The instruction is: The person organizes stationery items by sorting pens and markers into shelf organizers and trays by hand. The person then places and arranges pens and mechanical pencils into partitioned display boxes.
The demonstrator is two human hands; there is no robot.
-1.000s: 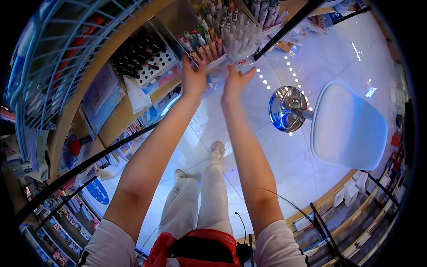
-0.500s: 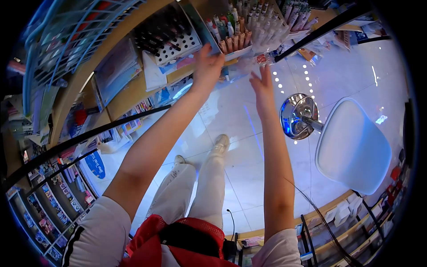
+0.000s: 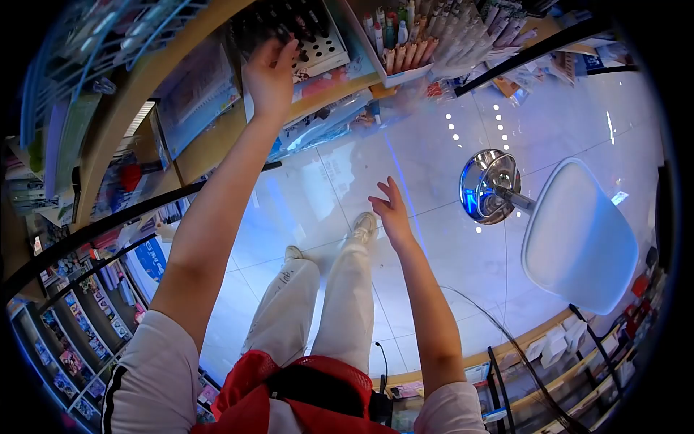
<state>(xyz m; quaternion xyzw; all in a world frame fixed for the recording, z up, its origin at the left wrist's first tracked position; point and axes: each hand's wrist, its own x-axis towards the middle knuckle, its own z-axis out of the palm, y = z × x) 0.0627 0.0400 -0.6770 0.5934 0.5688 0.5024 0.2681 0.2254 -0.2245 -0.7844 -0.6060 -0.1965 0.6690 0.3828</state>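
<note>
My left hand (image 3: 270, 78) is raised to the near edge of a white pen stand (image 3: 325, 52) with rows of round holes. Dark pens (image 3: 307, 20) stand in its far part. The fingers are apart and reach the nearest dark pens; whether they touch one is unclear. I see nothing held in that hand. My right hand (image 3: 392, 214) hangs over the floor, its fingers spread and nothing in them. To the right of the pen stand is a white box (image 3: 394, 77) packed with upright pens, several with pinkish-brown ends (image 3: 410, 55).
A curved wooden shelf (image 3: 210, 160) runs along the left, with booklets (image 3: 199, 108) and a blue wire basket (image 3: 69, 94). On the right stands a white stool (image 3: 578, 235) with a chrome base (image 3: 489, 186). Black rails (image 3: 531, 54) border the displays.
My left hand has moved left, from beside the pen box to the dark pens. My right hand has dropped back toward me, away from the shelf. The view has shifted slightly.
</note>
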